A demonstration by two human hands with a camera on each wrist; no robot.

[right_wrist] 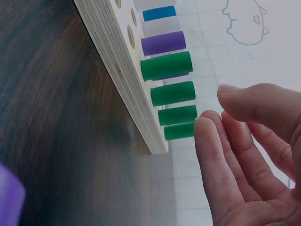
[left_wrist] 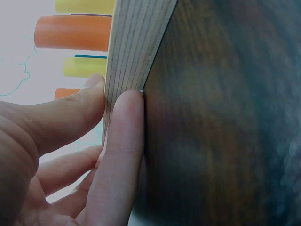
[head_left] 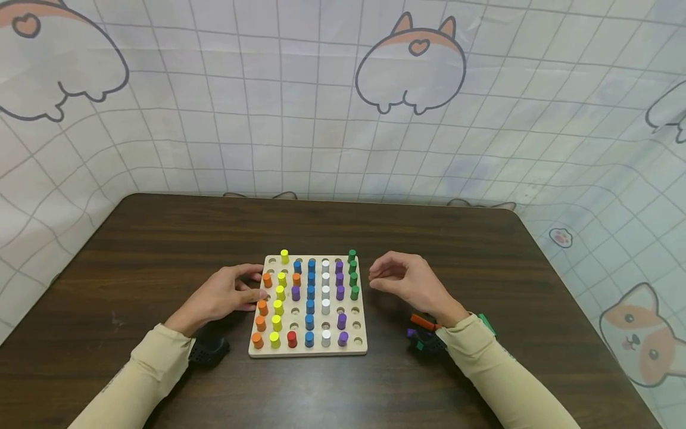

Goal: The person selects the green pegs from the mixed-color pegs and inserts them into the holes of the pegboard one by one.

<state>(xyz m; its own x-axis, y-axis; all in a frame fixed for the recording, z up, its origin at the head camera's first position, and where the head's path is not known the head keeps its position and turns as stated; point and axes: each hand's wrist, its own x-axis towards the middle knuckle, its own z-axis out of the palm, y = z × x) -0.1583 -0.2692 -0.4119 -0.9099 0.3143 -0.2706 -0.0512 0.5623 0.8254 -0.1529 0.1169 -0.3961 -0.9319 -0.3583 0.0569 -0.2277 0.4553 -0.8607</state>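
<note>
A wooden pegboard (head_left: 316, 351) lies on the table with coloured pegs upright in its holes. My left hand (head_left: 222, 295) holds the board's left edge: the thumb (left_wrist: 80, 113) rests at the top face and a finger (left_wrist: 124, 122) lies along the layered side. An orange peg (left_wrist: 73, 33) stands near the thumb. Just off the board's right side, my right hand (head_left: 409, 281) hovers with its fingers loosely bent and nothing between thumb and fingertips. Nearest to it is a column of green pegs (right_wrist: 171, 93) at the far right corner. Below them in that column are bare holes.
Loose pegs, among them an orange one (head_left: 423, 322) and a green one (head_left: 486, 323), lie by the right wrist, partly hidden under the sleeve. A purple peg (right_wrist: 8, 197) shows at the right wrist view's edge. Behind the dark table (head_left: 187, 232) hangs a gridded cloth (head_left: 268, 77).
</note>
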